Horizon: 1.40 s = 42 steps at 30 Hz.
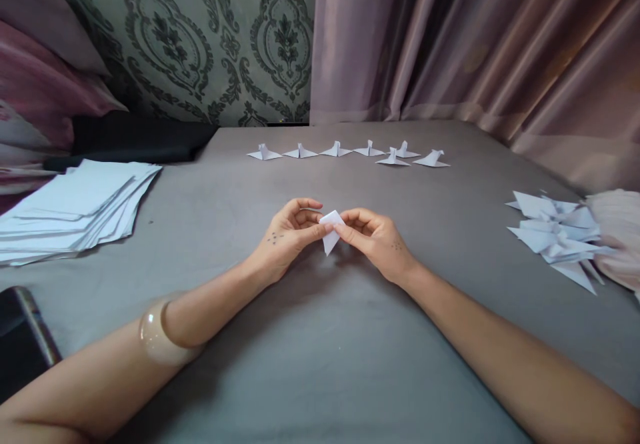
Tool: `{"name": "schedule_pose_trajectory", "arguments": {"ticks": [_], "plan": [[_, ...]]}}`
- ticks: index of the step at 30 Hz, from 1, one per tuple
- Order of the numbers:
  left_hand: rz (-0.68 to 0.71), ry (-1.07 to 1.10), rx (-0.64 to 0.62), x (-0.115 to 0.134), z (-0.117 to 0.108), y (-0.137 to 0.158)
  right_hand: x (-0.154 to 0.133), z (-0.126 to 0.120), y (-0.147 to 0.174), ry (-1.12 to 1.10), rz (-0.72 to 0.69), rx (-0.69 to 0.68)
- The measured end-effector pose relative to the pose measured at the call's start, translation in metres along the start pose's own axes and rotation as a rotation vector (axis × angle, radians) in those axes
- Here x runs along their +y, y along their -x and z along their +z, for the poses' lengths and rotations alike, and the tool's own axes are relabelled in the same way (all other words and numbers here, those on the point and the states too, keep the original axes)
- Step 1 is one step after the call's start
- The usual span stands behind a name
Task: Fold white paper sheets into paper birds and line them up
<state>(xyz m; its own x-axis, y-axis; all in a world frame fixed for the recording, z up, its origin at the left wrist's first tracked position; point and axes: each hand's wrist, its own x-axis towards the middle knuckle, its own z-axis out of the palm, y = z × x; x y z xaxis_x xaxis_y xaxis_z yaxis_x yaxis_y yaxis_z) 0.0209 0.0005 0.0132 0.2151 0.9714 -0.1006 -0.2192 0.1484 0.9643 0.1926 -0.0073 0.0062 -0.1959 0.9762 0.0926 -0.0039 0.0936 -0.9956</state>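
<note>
Between my two hands is a small folded piece of white paper (331, 220), roughly kite-shaped with a point facing down. My left hand (295, 232) pinches its left side between thumb and fingers. On the opposite side, my right hand (376, 236) grips the paper the same way, and the two thumbs nearly meet on its front. The paper is held just above the grey cloth surface (300, 351). Fingers hide part of its back and edges.
A row of folded paper birds (337, 150) stands along the far side. At right lies a heap of folded white paper pieces (560, 227) beside pale fabric (617, 224). At left are a stack of white sheets (85, 197), a black cloth (145, 137) and a dark phone (23, 337).
</note>
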Motion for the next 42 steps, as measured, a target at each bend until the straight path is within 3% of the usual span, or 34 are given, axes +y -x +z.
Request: {"name": "schedule_pose_trajectory", "arguments": {"ticks": [17,24,28,32,37,42], "plan": [[-0.128,-0.094,-0.126,-0.001,-0.005,-0.001,0.003,-0.002,-0.003,-0.047,0.082,0.073],[-0.205,0.045,-0.03,-0.001,-0.007,-0.004,0.009,-0.002,0.001,0.183,-0.144,-0.018],[-0.224,0.064,-0.057,-0.002,-0.009,-0.006,0.01,-0.001,0.002,0.376,-0.286,0.001],[-0.155,-0.04,-0.111,0.0,-0.008,-0.003,0.009,-0.001,0.001,0.444,-0.324,0.082],[-0.015,-0.22,-0.029,0.005,-0.004,0.001,0.007,-0.002,0.001,0.446,-0.261,0.076],[-0.023,-0.149,-0.084,0.004,-0.002,0.002,0.006,-0.001,0.003,0.452,-0.252,0.023]]}}
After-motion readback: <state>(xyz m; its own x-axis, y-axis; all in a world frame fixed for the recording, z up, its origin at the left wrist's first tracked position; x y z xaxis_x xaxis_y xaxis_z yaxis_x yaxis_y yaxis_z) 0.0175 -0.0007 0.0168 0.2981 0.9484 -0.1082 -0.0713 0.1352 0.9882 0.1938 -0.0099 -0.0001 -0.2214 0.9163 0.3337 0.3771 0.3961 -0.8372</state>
